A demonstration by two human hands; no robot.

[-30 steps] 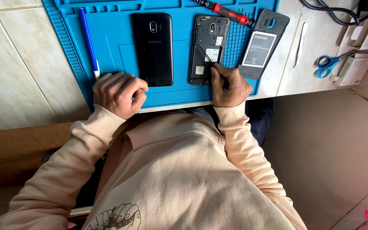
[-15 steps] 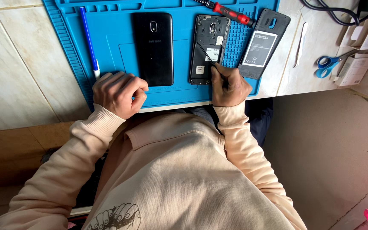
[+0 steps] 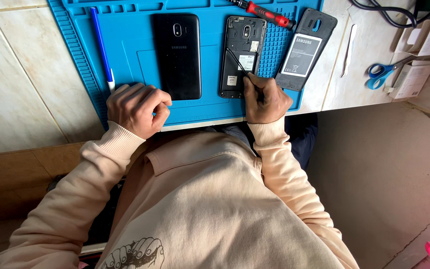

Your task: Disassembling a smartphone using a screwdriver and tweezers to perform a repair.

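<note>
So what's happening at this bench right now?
A person is working on an opened phone lying back-up on a blue repair mat. The right hand holds a thin black tool over its open back. The left hand rests curled beside a closed black phone. The removed back cover lies nearby.

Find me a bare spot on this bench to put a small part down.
Free: pale tiles left of the blue silicone mat. Crowded: black phone, opened phone, back cover, both hands; blue-handled scissors further right.
</note>
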